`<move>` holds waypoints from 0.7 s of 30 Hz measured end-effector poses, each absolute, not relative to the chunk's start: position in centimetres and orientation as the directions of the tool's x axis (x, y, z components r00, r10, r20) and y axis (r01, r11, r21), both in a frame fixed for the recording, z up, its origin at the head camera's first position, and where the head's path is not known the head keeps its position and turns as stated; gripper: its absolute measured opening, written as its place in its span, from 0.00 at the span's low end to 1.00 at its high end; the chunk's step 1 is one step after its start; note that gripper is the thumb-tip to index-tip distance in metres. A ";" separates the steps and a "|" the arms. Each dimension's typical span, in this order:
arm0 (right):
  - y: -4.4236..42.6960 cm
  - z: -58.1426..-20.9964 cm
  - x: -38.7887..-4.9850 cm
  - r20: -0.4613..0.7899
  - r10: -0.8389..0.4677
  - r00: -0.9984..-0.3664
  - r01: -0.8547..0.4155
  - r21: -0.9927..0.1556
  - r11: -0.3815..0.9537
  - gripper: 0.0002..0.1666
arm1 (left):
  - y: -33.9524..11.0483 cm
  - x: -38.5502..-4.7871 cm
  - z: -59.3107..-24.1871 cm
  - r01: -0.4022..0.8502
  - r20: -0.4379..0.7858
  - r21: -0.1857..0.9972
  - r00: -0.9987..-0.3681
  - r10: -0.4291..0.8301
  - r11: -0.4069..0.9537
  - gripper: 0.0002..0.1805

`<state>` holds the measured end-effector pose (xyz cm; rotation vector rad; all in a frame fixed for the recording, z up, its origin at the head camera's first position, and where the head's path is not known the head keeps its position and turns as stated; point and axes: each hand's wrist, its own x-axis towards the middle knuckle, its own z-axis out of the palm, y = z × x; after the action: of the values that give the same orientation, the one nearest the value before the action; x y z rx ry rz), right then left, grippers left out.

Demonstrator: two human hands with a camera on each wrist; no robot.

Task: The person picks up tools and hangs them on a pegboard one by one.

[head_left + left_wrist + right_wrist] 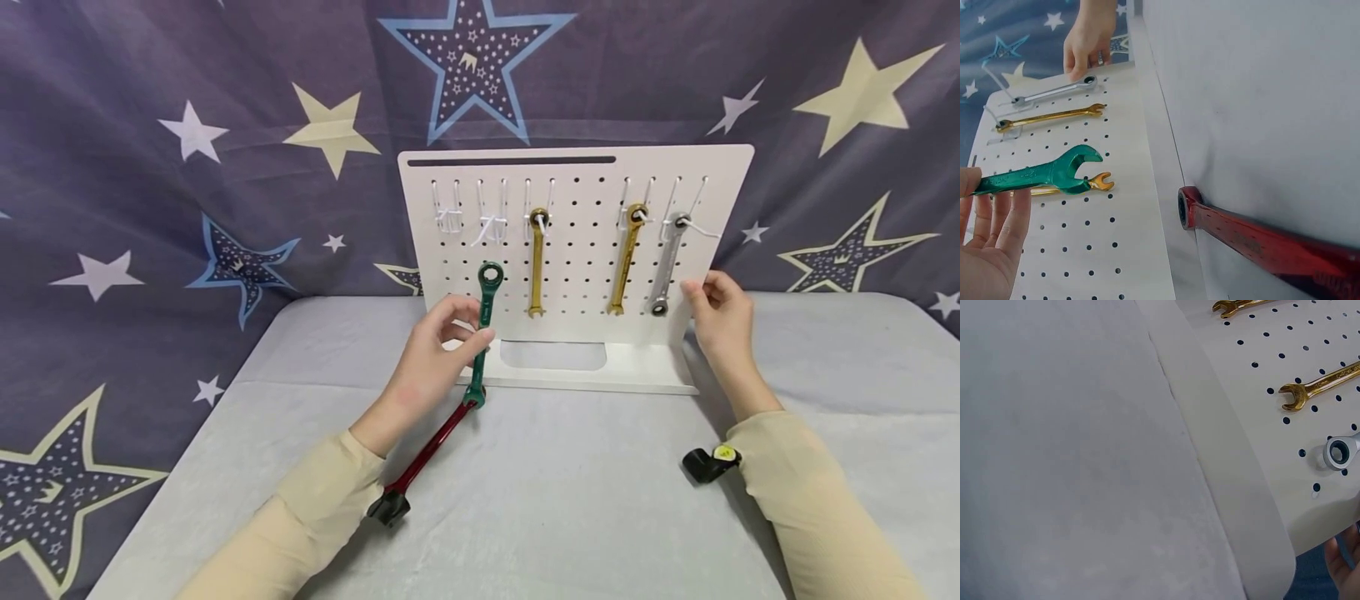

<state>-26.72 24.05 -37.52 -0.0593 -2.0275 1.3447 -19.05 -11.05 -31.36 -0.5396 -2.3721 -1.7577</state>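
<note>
In the head view my left hand (427, 354) pinches a green combination wrench (487, 300) between thumb and fingers, its ring end up, in front of the white pegboard (577, 287). The left wrist view shows its open jaw end. My right hand (726, 329) grips the pegboard's right edge. From hooks on the board hang two gold wrenches, one near the middle (537, 267) and one further right (626, 258), and a silver wrench (666, 267) close to the right hand. A red wrench (435, 446) lies on the table, partly hidden by the left wrist.
Two bare hooks, one at the far left (448, 218) and one beside it (491, 227), stick out of the board. The board's base ledge (585, 382) rests on a grey cloth-covered table (570, 500). A star-patterned curtain (247, 167) hangs behind.
</note>
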 end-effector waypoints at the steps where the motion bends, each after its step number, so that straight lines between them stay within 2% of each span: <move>1: 24.1 -37.5 -26.7 0.518 0.395 -0.759 -0.323 -0.826 0.462 0.14 | -11.1 -19.1 -31.4 0.375 0.331 0.893 -0.922 0.202 0.249 0.13; 21: 24.1 -37.7 -26.9 0.511 0.397 -0.762 -0.319 -0.830 0.457 0.12 | -11.0 -20.1 -30.6 0.439 0.430 0.887 -0.898 0.092 0.144 0.12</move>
<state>-26.93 24.14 -37.69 -0.0648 -2.0288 1.3524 -20.13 -10.98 -30.60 -0.5163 -2.1511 -1.8205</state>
